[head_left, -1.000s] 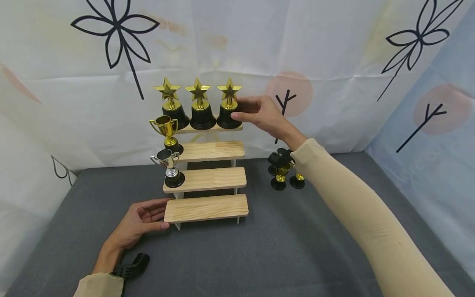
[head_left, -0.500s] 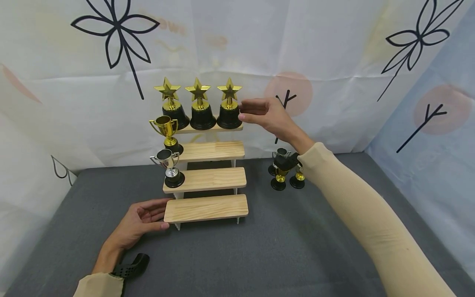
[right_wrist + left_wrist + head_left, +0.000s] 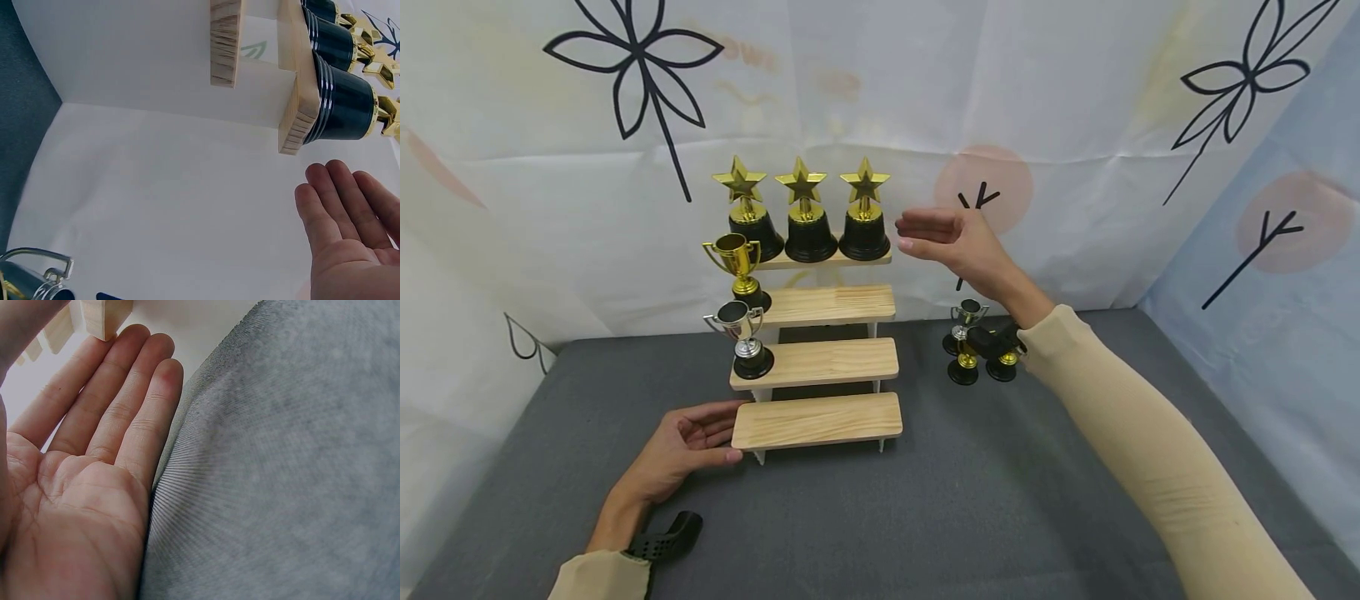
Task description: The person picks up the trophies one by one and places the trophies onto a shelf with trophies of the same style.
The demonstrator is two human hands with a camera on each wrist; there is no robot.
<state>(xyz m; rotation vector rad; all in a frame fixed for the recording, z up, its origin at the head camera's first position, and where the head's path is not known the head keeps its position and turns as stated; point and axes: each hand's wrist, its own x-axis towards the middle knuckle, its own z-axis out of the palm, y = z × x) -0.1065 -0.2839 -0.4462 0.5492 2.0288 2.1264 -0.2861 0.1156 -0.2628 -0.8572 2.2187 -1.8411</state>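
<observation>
My right hand (image 3: 962, 242) hovers just right of the top shelf, fingers extended and nothing held. Beside it stands the rightmost of three gold star trophies (image 3: 865, 237), all upright on black bases along that shelf; a gap separates trophy and fingertips in the right wrist view. With loosely extended fingers, my left hand (image 3: 681, 450) rests at the left end of the lowest step of a wooden tiered stand (image 3: 817, 421). Its fingertips lie right at a board end in the left wrist view. A gold cup trophy (image 3: 735, 258) and a silver cup trophy (image 3: 743, 337) occupy the left ends of the two middle steps.
Right of the stand, a silver cup trophy (image 3: 959, 327) and two gold cup trophies (image 3: 963, 367) sit on the grey cloth (image 3: 970, 492), partly hidden behind the black device on my right wrist. A white patterned cloth (image 3: 880, 83) hangs behind.
My right hand has let go of the rightmost star trophy and drawn back to the right and slightly down. The trophy stays on the top shelf. My left hand has not moved.
</observation>
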